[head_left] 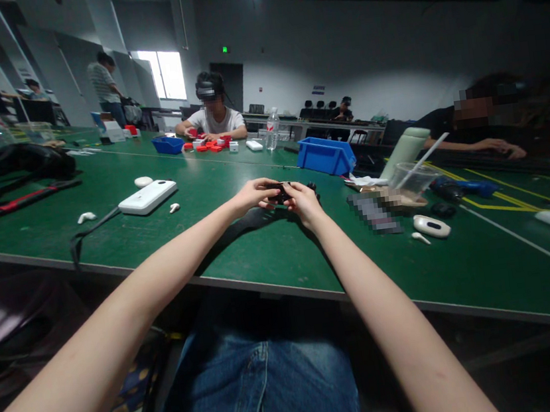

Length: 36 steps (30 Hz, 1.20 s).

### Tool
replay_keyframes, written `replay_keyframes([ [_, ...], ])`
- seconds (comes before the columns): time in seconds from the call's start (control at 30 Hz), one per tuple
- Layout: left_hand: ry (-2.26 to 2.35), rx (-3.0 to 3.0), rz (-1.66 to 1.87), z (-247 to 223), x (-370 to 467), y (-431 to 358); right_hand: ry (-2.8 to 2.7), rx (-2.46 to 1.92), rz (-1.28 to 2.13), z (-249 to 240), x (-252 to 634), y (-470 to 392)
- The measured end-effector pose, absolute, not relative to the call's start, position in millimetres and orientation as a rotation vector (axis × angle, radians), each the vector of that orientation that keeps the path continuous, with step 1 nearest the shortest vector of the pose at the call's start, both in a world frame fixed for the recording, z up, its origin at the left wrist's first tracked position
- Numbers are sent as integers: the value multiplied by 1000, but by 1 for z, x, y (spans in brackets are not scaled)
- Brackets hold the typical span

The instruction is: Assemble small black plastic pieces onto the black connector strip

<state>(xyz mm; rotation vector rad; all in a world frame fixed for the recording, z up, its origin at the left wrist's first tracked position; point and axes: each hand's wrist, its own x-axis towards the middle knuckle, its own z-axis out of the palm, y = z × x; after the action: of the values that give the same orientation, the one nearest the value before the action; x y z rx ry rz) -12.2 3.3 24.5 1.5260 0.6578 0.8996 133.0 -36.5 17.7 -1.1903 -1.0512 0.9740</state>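
Note:
Both hands meet above the green table [240,250], in the middle of the view. Between them is a small black object [281,194], mostly covered by fingers. My left hand [253,195] has its fingers closed on its left side. My right hand [303,204] grips the same object from the right with thumb and fingers. More black material shows just behind my right hand. A dark strap-like shape or shadow lies on the table under my left forearm.
On the left are a white power bank [148,197], earbuds and a black cable. A blue bin [325,155], green bottle [406,152], plastic cup [407,183] and white case [432,226] stand right. Across the table, a person handles red pieces [210,146]; another person sits at right.

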Motion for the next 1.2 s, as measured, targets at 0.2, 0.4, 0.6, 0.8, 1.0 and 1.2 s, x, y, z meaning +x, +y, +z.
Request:
replay_keyframes([
  [0.2,641,1505,915,24,-15,6,-1032,-1116,1068,21,130,-41],
  [0.4,675,1466,843,24,-19,12,-1014,-1105,1131,22,130,-44],
  [0.6,671,1399,782,25,-23,14,-1000,-1106,1133,23,130,-43],
  [0.8,647,1306,788,30,-20,9,-956,-1108,1086,23,131,-41],
  [1.0,662,1177,705,36,-19,4,-974,-1105,996,20,133,-37],
  [1.2,770,1087,590,39,-23,5,-1125,-1067,844,17,135,-36],
])
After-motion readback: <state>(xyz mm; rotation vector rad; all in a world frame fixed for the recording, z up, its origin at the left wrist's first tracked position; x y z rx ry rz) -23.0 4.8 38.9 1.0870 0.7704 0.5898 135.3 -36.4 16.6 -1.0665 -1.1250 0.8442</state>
